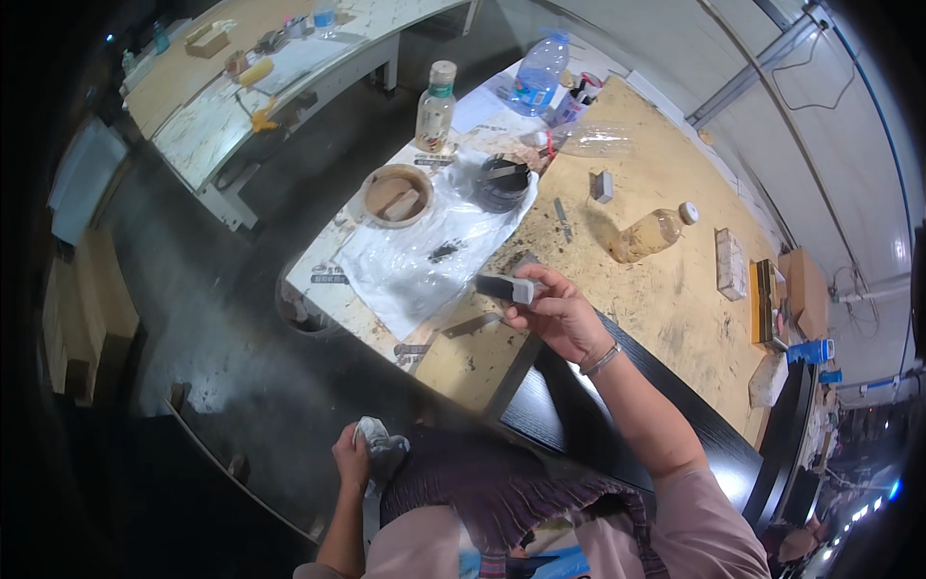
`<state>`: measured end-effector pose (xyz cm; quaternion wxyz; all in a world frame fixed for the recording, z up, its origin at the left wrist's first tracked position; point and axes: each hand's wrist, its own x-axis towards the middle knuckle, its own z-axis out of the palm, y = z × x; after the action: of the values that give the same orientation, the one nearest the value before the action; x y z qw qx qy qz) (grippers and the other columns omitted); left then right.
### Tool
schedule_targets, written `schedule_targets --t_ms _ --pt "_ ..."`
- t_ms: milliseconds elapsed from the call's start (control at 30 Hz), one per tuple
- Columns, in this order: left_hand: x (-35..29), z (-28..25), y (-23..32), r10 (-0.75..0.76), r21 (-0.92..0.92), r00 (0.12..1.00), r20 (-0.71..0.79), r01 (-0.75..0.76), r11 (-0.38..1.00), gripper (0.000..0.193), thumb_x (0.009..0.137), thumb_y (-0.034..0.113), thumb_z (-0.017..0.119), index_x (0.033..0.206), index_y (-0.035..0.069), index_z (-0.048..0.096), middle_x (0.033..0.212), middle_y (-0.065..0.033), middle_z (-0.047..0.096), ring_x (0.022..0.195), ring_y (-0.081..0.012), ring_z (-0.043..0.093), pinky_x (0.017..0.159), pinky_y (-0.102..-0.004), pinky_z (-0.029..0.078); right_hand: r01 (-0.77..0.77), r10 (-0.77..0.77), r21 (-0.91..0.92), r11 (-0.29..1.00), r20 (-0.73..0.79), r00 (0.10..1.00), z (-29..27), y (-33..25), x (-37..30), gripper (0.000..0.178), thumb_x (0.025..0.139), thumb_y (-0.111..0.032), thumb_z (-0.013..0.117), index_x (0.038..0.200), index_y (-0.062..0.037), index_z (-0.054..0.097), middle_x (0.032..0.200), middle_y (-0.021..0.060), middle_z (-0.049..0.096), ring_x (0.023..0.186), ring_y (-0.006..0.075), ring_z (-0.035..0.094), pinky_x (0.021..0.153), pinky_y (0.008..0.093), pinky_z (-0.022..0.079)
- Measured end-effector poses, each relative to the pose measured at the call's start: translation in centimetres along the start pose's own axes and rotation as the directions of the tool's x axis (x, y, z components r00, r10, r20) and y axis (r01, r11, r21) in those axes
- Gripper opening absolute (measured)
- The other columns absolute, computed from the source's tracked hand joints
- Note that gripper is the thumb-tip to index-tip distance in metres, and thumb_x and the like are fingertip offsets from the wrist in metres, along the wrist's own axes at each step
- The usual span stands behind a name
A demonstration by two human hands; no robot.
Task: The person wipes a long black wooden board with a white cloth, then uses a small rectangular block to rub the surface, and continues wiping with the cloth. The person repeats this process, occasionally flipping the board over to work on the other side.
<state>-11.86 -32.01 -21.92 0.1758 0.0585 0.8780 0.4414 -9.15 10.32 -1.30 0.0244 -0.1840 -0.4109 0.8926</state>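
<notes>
My right hand (569, 323) pinches a small grey-and-black block (507, 289) above the near part of the worktable. Low on the left, close to my body, my left hand (351, 461) is closed round a crumpled whitish cloth (385, 452). Below the block lies a flat thin blade-like tool (473, 325) at the table's edge. A glossy black wood-grained panel (550, 400) lies under my right forearm. Beyond the block, a white plastic sheet (391, 275) with dark smears bears a black round container (503, 185) with a flat strip across its top.
A round bowl (422, 180) holding a pale block sits on the sheet's far left. Bottles stand behind it: a clear one with a green label (436, 108) and a large blue-tinted one (540, 72). Another bottle (653, 234) lies tilted on the yellowish board (666, 299).
</notes>
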Motion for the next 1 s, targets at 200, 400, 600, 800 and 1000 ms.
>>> schedule_targets --t_ms 200,400,600,800,1000 --pt "1.4 -2.8 14.3 0.185 -0.29 0.976 -0.119 -0.212 0.933 0.028 0.096 0.0 0.052 0.12 -0.006 0.065 0.099 -0.0146 0.073 0.09 -0.0191 0.068 0.087 -0.0325 0.052 0.106 -0.105 -0.008 0.994 -0.205 0.973 -2.4 -0.2 -2.5 0.011 0.098 -0.005 0.059 0.108 -0.0073 0.06 0.108 0.0188 0.069 0.093 0.0283 0.071 0.084 0.0365 0.06" --pt "10.3 -3.4 23.3 0.626 -0.058 0.737 -0.256 -0.658 0.751 0.027 0.093 0.0 0.06 0.118 -0.007 0.066 0.106 -0.0237 0.072 0.097 -0.0358 0.072 0.088 -0.0385 0.054 0.12 -0.115 0.004 0.993 -0.255 0.96 -2.3 1.6 -2.3 0.007 0.098 -0.005 0.06 0.103 -0.01 0.06 0.113 0.0195 0.07 0.098 0.0276 0.071 0.081 0.0377 0.061" --pt "20.8 3.2 27.4 0.844 0.291 0.53 -0.077 -0.798 0.528 0.028 0.092 0.016 0.068 0.116 0.001 0.07 0.104 -0.0191 0.073 0.089 -0.0378 0.069 0.084 -0.0406 0.054 0.111 -0.094 0.046 0.993 -0.275 0.957 -1.1 0.9 -0.5 0.008 0.097 -0.003 0.06 0.099 -0.0111 0.062 0.109 0.0123 0.072 0.102 0.0258 0.07 0.079 0.0372 0.06" --pt "27.0 12.1 34.2 0.554 -0.041 0.83 -0.058 -0.557 0.83 0.03 0.092 0.024 0.071 0.111 0.0 0.072 0.093 -0.013 0.076 0.076 -0.0219 0.071 0.074 -0.0367 0.054 0.129 -0.096 0.063 0.99 -0.381 0.92 -2.3 0.6 2.6 0.008 0.096 -0.006 0.063 0.101 -0.0119 0.061 0.099 0.0051 0.071 0.09 0.0201 0.071 0.076 0.0372 0.06" --pt "31.2 16.4 35.2 0.417 -0.262 0.905 0.085 -0.384 0.886 0.021 0.087 0.019 0.075 0.097 0.001 0.073 0.084 -0.0137 0.075 0.077 -0.0256 0.072 0.074 -0.0371 0.054 0.126 -0.081 0.085 0.988 -0.409 0.909 -3.2 -0.8 5.2 0.009 0.095 -0.008 0.064 0.103 -0.0088 0.061 0.097 0.0035 0.066 0.088 0.0179 0.066 0.076 0.0358 0.059"
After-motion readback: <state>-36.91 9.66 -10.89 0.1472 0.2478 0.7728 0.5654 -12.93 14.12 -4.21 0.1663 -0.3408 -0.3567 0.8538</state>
